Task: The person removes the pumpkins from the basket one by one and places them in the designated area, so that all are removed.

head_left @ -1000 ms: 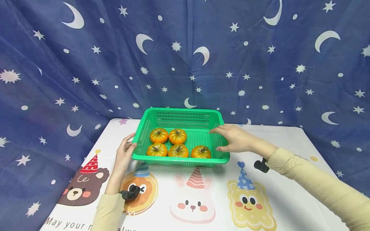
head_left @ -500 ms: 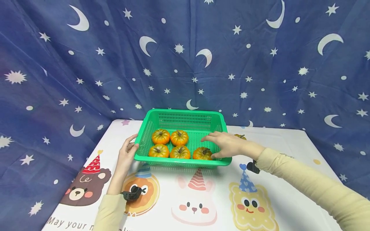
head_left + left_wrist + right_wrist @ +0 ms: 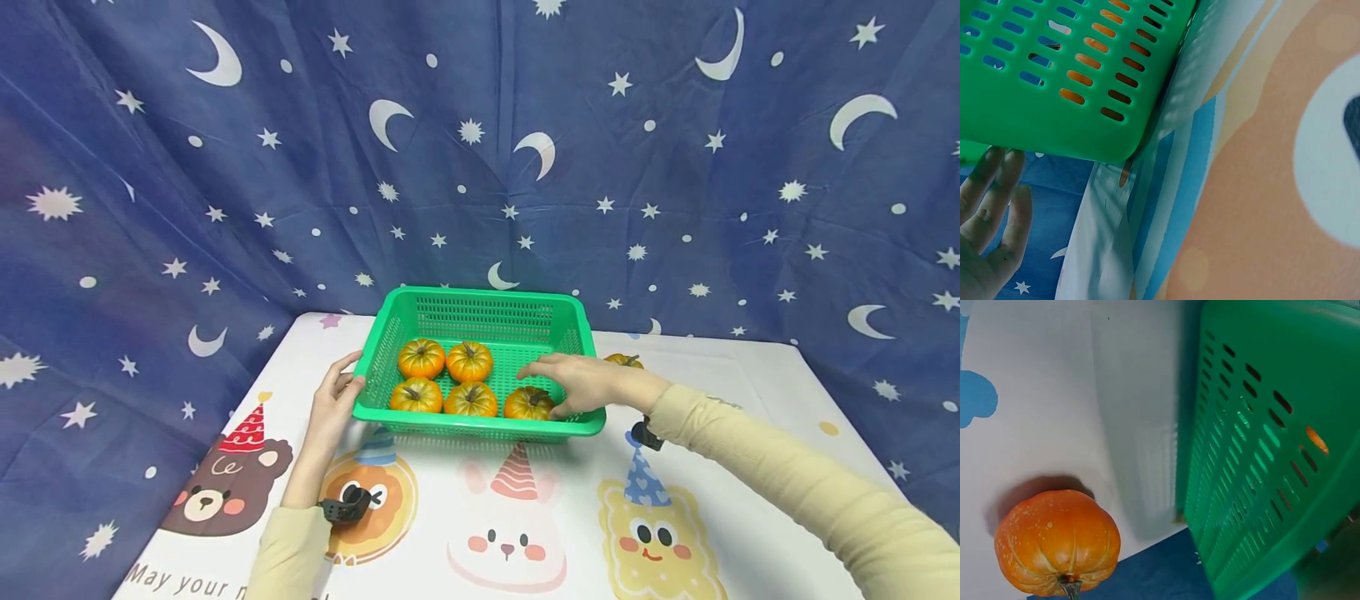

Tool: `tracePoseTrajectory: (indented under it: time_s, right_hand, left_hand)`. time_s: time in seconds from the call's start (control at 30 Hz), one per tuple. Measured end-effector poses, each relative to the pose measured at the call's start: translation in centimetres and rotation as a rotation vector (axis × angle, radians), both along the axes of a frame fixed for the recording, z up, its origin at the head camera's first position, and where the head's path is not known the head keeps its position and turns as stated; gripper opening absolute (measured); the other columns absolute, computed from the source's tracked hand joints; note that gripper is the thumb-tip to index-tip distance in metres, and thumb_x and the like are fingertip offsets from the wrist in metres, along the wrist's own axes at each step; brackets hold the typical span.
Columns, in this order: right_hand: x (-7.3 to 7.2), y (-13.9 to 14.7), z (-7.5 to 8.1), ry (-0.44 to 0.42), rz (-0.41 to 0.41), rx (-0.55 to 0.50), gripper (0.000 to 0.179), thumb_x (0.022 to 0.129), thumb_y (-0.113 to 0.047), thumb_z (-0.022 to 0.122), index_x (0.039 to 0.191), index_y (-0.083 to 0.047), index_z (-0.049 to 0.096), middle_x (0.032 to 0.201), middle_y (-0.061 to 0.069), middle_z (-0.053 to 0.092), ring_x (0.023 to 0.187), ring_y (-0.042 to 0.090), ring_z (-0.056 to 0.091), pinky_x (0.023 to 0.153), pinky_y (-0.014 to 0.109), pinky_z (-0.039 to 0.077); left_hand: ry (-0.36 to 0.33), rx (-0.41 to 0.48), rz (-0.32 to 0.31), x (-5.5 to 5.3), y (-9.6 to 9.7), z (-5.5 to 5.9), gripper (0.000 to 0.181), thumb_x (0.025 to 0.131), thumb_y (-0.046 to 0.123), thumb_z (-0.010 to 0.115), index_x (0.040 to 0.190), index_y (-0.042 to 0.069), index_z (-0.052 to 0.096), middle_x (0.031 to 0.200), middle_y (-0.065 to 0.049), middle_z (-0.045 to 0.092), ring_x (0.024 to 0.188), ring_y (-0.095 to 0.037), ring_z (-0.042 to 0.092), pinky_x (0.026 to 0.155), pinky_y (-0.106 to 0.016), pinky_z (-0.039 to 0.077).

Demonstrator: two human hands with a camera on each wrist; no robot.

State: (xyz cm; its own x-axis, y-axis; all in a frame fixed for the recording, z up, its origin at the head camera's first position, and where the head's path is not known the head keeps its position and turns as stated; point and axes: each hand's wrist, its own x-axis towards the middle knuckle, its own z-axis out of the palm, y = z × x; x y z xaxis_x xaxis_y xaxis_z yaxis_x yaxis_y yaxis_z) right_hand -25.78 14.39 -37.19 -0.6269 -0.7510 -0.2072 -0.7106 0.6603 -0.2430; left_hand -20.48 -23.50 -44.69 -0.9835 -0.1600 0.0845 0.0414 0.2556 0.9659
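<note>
Several small orange pumpkins (image 3: pixel 470 400) sit in a green plastic basket (image 3: pixel 480 428), four-sided with slotted walls. My left hand (image 3: pixel 333 400) is at the basket's left side, fingertips against the rim; in the left wrist view its fingers (image 3: pixel 1015 169) reach up to the rim's underside. My right hand (image 3: pixel 585 383) reaches over the right wall into the basket. Its thumb is right at the nearest-right pumpkin (image 3: pixel 528 403), and its other fingers stretch above the far side of that pumpkin. In the right wrist view the basket wall hides most of this hand.
Another pumpkin (image 3: pixel 1057 544) rests on the table outside the basket's right side, partly behind my right forearm in the head view. A white cloth with cartoon prints (image 3: pixel 506 533) covers the table. Behind it hangs a blue star-and-moon curtain (image 3: pixel 450 167).
My right hand has moved left and inward from the basket's right rim to the right-hand pumpkin, uncovering the pumpkin outside. My left hand stays at the rim. The head view has shifted slightly.
</note>
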Motion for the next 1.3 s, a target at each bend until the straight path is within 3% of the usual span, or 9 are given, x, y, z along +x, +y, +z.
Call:
tracePoseTrajectory:
  time_s: [0.2, 0.33, 0.77, 1.1, 1.3]
  right_hand:
    - [-0.5, -0.1, -0.7, -0.037, 0.0, 0.019, 0.069, 0.08, -0.022, 0.077, 0.141, -0.021, 0.045, 0.142, 0.006, 0.05, 0.134, 0.028, 0.045, 0.106, 0.049, 0.04]
    - [-0.7, -0.2, -0.9, -0.057, 0.0, 0.032, 0.07, 0.08, -0.021, 0.077, 0.142, -0.021, 0.045, 0.144, 0.007, 0.048, 0.134, 0.029, 0.045, 0.106, 0.05, 0.04]
    - [-0.8, -1.0, -1.7, -0.031, 0.052, 0.053, 0.073, 0.075, -0.013, 0.079, 0.14, -0.022, 0.047, 0.137, 0.005, 0.054, 0.126, 0.026, 0.052, 0.099, 0.045, 0.045]
    - [-1.0, -1.5, -2.1, -0.054, 0.074, 0.077, 0.079, 0.071, 0.0, 0.075, 0.142, -0.02, 0.046, 0.13, 0.003, 0.055, 0.117, 0.022, 0.054, 0.094, 0.04, 0.048]
    - [-1.4, -1.8, -2.3, -0.084, 0.048, 0.075, 0.083, 0.071, -0.001, 0.076, 0.144, -0.02, 0.042, 0.138, 0.005, 0.051, 0.125, 0.024, 0.051, 0.099, 0.043, 0.046]
  left_hand:
    - [0.002, -0.017, 0.0, 0.1, 0.0, -0.1, 0.044, 0.1, 0.025, 0.048, 0.144, 0.022, 0.043, 0.117, -0.017, 0.062, 0.094, 0.001, 0.059, 0.084, -0.015, 0.043]
    - [-0.001, -0.008, -0.003, 0.0, 0.0, -0.1, 0.044, 0.101, 0.025, 0.048, 0.144, 0.023, 0.043, 0.119, -0.02, 0.06, 0.093, 0.0, 0.059, 0.083, -0.014, 0.043]
    - [-0.004, -0.019, -0.001, 0.1, 0.0, -0.1, 0.043, 0.101, 0.025, 0.048, 0.144, 0.023, 0.043, 0.114, -0.015, 0.063, 0.09, 0.0, 0.061, 0.081, -0.016, 0.045]
    - [0.01, 0.005, -0.005, 0.1, -0.1, -0.1, 0.043, 0.1, 0.023, 0.049, 0.143, 0.022, 0.044, 0.095, 0.01, 0.063, 0.085, 0.001, 0.06, 0.079, -0.017, 0.046]
    - [0.018, 0.013, -0.006, -0.1, -0.1, -0.1, 0.043, 0.1, 0.022, 0.049, 0.143, 0.021, 0.045, 0.095, 0.007, 0.063, 0.084, 0.0, 0.061, 0.078, -0.017, 0.046]
